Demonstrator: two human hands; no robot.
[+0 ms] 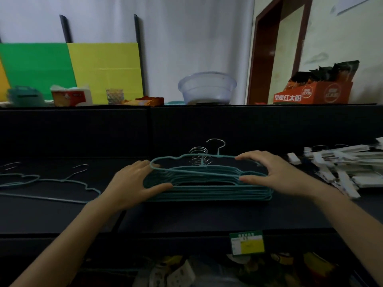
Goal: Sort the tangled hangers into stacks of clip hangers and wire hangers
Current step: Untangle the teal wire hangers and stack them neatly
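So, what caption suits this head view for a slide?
The left hand and right hand hold a stack of teal wire hangers on a black table, white clip hangers beside.

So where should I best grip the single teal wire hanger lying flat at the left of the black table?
Probably at the neck, where the silver hook joins the teal wire hanger. It lies flat, so come from above and pinch with the left hand, nearer, once it frees the teal hanger stack.
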